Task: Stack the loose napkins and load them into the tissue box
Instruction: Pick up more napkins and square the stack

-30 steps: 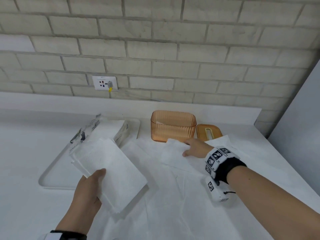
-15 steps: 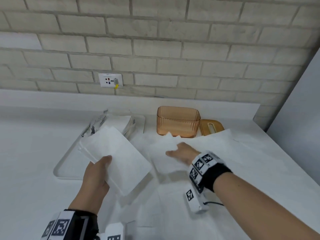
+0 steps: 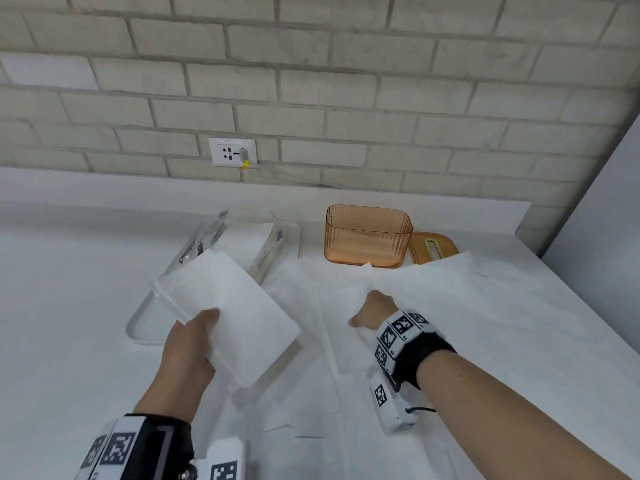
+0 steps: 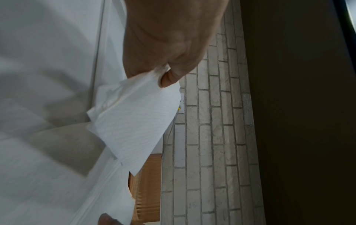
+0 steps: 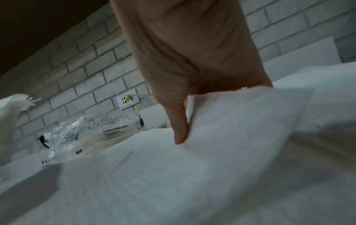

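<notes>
Fingers (image 4: pixel 169 79) of the left hand (image 3: pixel 187 348) pinch the napkin stack (image 3: pixel 228 306) ready, while the right hand (image 3: pixel 375 310) pinches another loose napkin (image 3: pixel 346 327) off the table (image 3: pixel 52 306).

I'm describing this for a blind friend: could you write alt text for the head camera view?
A person's left hand holds a stack of white napkins above a white counter, while the right hand grips a loose napkin. Behind stands an open orange tissue box.

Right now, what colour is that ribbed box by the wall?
The tissue box is translucent amber-orange with vertical ribs, clearest in the head view.
</notes>
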